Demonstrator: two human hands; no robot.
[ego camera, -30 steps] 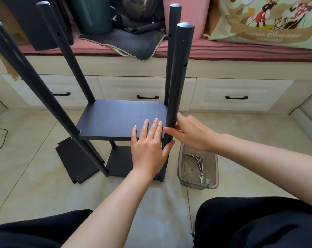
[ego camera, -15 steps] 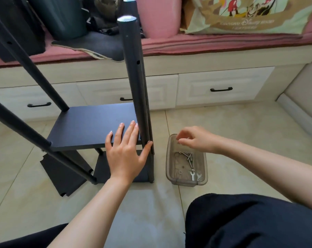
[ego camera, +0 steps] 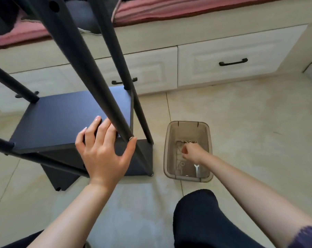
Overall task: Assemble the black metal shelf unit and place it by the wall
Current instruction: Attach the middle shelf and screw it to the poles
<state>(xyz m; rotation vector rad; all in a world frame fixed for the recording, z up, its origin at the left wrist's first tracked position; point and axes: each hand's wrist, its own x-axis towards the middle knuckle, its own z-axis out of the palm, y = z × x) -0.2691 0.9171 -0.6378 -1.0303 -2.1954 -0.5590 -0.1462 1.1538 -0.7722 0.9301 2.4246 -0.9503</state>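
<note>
Head | left hand (ego camera: pixel 101 154) fingers (ego camera: pixel 105 129) on shelf (ego camera: pixel 62 122) | thumb beside post (ego camera: pixel 105 97)

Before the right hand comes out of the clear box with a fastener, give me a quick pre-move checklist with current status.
1. Left hand steadying the black shelf panel at the near black metal post: ok.
2. Right hand inside the clear plastic parts box: ok.
3. Fastener actually pinched in the right hand: cannot tell, fingers are curled down and hide it.
4. Small silver wrench available in the box: ok.
5. Lower shelf joint at that post already bolted: cannot tell.
6. Spare black panel lying on the floor, not yet fitted: not ok.
</note>
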